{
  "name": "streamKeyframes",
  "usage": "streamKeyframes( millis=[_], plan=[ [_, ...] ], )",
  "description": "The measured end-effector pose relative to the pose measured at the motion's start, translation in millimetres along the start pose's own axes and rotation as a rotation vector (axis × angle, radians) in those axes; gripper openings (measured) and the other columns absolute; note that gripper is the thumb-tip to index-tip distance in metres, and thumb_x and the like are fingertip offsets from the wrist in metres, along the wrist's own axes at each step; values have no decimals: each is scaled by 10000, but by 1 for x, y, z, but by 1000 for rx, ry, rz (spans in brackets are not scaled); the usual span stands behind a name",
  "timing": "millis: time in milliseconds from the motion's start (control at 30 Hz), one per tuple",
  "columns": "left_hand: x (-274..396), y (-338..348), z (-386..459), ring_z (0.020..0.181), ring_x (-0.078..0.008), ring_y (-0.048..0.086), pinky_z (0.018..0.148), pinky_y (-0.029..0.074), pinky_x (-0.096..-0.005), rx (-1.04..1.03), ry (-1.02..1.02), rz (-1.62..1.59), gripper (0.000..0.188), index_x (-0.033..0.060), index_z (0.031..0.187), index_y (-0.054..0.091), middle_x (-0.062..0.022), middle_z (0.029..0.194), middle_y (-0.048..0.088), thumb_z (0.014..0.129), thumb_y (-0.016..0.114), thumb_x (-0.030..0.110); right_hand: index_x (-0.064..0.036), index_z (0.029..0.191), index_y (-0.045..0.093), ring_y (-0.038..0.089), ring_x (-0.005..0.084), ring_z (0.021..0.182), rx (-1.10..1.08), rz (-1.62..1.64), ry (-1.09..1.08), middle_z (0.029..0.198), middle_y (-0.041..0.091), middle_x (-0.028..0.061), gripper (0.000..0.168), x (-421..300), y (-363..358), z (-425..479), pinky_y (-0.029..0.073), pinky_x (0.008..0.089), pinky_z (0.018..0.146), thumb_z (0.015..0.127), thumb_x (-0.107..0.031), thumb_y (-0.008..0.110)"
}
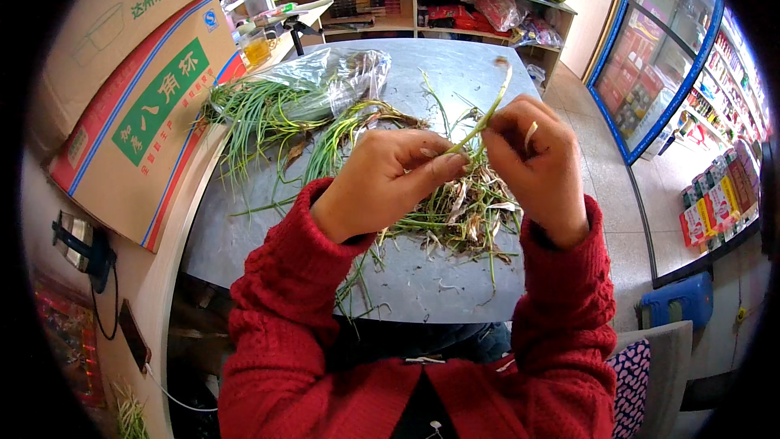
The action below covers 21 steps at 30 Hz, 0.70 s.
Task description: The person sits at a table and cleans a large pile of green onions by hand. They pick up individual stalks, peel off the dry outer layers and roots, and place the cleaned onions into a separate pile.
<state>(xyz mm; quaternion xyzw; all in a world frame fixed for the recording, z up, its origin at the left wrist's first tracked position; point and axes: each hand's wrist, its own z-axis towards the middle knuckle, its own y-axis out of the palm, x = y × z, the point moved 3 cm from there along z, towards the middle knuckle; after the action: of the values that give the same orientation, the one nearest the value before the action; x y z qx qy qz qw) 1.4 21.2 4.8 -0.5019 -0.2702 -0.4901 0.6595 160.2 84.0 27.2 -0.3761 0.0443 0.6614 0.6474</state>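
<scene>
Between my two hands a single green onion (501, 92) is held up above the table, its pale root end pointing away from me. My left hand (399, 177) pinches its green part between thumb and fingertips. Higher on the stalk, the curled fingers of my right hand (536, 161) close around it, and a pale strip shows by them. Under my hands lies a heap of peelings and withered leaves (469, 210). Loose green onions (332, 149) rest left of the heap, and behind them a clear plastic bag (359, 70) partly covers a larger bunch of green onions (262, 103).
A grey table (244, 250) carries the onions. Large printed cardboard (164, 116) stands along the left, near a cup of yellow liquid (257, 50). Shelves (390, 27) line the back. A blue-framed glass door (655, 55) and a blue plastic stool (679, 300) are at the right.
</scene>
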Motion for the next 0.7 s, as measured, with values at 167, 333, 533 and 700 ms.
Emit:
streamKeyframes(
  millis=[167,333,533,700],
  plan=[
    [-1,0,0,762,-106,605,686,476,-231,-40,-19,-12,208,-38,928,638,-74,819,654,876,567,150,8,721,567,444,101,529,200,-130,-17,663,516,59,35,17,-17,7,360,227,489,725,-6,598],
    [1,-5,-1,766,-120,613,706,481,-237,-23,54,-53,202,-52,934,633,-86,828,655,878,555,126,7,761,590,421,41,574,408,-33,99,631,508,-8,75,68,-52,15,343,194,509,789,-62,588],
    [3,-19,-5,769,-160,628,731,504,-279,25,76,-181,198,-75,937,616,-123,835,651,873,540,96,15,780,622,459,61,604,629,-171,172,653,547,-11,130,132,-103,13,387,203,562,801,-104,577],
    [13,-35,-8,759,-171,632,724,511,-293,142,160,-230,191,-60,932,621,-126,829,649,878,529,98,15,788,633,467,75,620,708,-3,383,680,566,-6,129,181,-142,-5,391,204,568,795,-112,611]
  ],
)
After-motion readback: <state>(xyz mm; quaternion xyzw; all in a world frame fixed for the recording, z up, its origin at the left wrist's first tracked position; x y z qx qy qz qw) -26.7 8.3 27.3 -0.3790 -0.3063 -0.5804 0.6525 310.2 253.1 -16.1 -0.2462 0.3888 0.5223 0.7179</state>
